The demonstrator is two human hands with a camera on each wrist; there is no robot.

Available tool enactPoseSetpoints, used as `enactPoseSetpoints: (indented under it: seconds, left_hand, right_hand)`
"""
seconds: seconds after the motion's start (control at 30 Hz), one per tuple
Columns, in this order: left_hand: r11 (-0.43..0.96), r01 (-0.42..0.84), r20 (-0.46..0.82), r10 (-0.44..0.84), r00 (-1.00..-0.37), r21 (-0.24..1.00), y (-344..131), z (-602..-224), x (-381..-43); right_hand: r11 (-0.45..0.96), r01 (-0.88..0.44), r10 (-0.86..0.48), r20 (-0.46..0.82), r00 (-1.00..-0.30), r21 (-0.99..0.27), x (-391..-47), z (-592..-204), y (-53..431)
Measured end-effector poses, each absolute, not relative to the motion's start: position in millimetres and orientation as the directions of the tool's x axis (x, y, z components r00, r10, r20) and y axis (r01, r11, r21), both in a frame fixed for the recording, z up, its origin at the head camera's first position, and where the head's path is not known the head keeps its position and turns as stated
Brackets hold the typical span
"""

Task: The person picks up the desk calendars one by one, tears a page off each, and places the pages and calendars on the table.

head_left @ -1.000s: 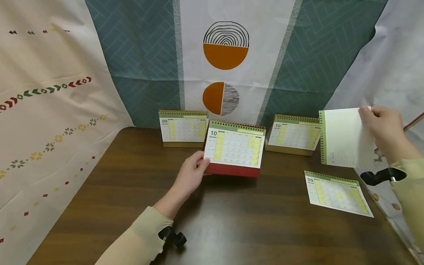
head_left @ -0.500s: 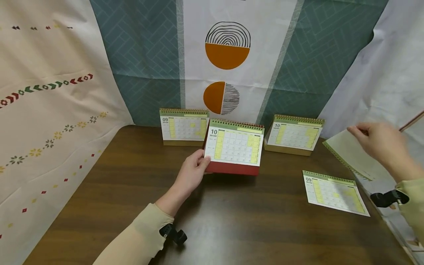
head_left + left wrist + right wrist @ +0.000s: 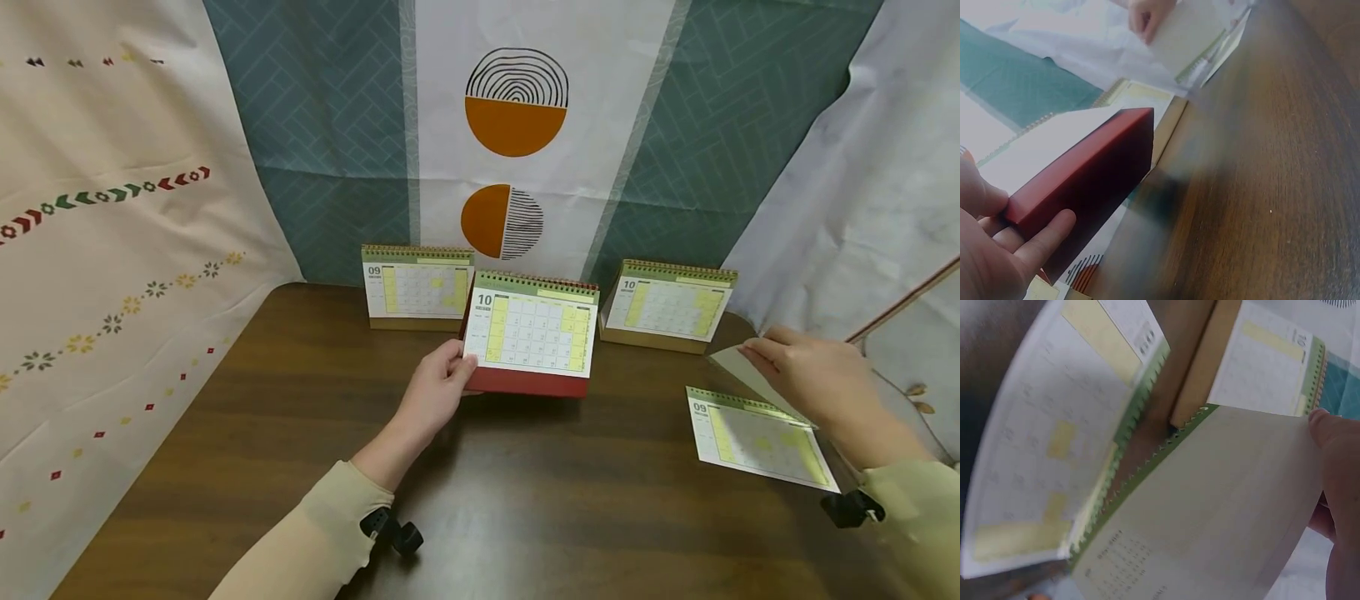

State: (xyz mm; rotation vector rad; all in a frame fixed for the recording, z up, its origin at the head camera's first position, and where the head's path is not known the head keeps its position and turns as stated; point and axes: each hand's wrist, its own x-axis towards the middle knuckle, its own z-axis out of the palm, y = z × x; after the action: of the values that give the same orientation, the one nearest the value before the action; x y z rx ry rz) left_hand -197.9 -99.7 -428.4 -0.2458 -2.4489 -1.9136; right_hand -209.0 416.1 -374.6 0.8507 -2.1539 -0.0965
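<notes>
My left hand point(image 3: 435, 392) grips the lower left corner of a red-based desk calendar point(image 3: 528, 333) that shows month 10. In the left wrist view, thumb and fingers hold the red base point(image 3: 1091, 169) from both sides. My right hand point(image 3: 813, 387) pinches a loose calendar page point(image 3: 1210, 500) by its edge, its mostly blank side toward the right wrist camera and its green strip along the torn holes. That page slants just above another loose page marked 09 point(image 3: 750, 442), which lies on the table at the right.
Behind stand two desk calendars with tan bases: one showing 09 point(image 3: 416, 287) at the left, one showing 10 point(image 3: 667, 308) at the right. Printed cloths point(image 3: 330, 125) hang around the back and sides of the brown wooden table point(image 3: 285, 433).
My right hand has lowered the loose page from upright to tilted, bringing it down toward the 09 page on the table. The left hand and its calendar have stayed nearly still.
</notes>
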Motion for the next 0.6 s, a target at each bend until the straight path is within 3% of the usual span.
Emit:
enactPoseSetpoints:
  seconds: [0.37,0.6]
  left_hand:
    - [0.202,0.126,0.107,0.100,-0.989,0.971,-97,-428,-196]
    - [0.202,0.122,0.106,0.086,-0.991,0.972,-98,-428,-196]
  right_hand:
    - [0.765,-0.592,-0.608,0.589,-0.532,0.255,-192,-417,403]
    - [0.770,-0.597,-0.596,0.587,-0.549,0.223,-184,-432,394]
